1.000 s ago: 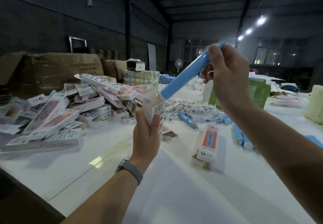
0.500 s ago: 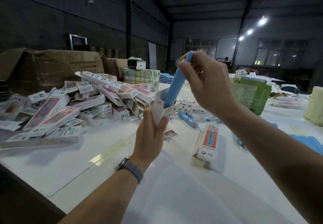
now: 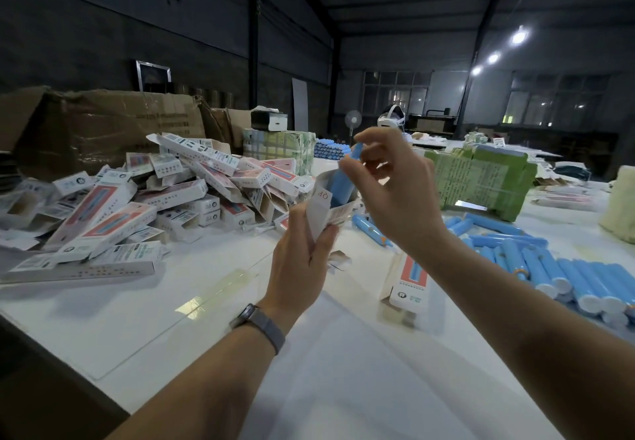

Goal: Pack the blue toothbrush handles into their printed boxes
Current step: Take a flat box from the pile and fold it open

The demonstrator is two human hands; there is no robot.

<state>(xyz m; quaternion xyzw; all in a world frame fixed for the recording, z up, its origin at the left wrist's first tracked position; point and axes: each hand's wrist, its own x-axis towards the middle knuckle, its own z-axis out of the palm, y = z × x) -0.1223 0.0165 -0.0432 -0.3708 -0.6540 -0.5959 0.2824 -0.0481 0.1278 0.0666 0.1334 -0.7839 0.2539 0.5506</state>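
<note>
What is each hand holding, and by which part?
Left hand grips the printed box by its lower part; right hand pinches the blue handle near its top.

Two hands point(image 3: 299, 261), one held box point(image 3: 324, 206), one handle point(image 3: 342, 182)

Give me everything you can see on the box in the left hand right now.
The box is a slim white printed carton, apparently thin card, with small print and red letters on its raised top flap. It is held roughly upright above the table, top end open. The left hand grips its lower part, which the hand hides. A blue toothbrush handle stands partly inside it, its top at the right hand's fingertips.
</note>
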